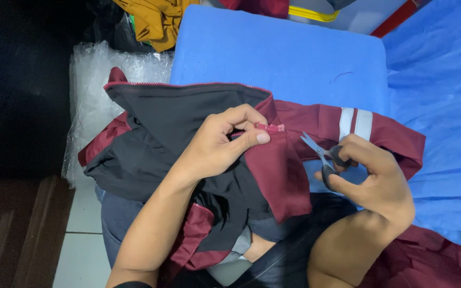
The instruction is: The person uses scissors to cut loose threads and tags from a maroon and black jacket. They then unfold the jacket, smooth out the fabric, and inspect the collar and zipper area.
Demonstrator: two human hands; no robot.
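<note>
- Left hand (217,144) at frame centre, forearm coming up from 7 o'clock, wrist bent, palm down.
- Left thumb and forefinger pinched on the zipper end (271,128) of the jacket (177,120); other fingers curled under the cloth.
- Jacket is maroon and black, bunched on the lap, spreading from 9 o'clock to 3 o'clock; grey-striped sleeve (356,124) lies at 2 o'clock on the blue sheet (278,53).
- Right hand (372,178) at 4 o'clock, forearm rising from 5 o'clock, fingers closed through the handles of scissors (321,154).
- Scissor blades slightly parted, tips pointing toward 10 o'clock, near the zipper end but apart from it.
- Plastic wrap (89,90) at 9 o'clock, mustard cloth (153,18) at 11 o'clock.
</note>
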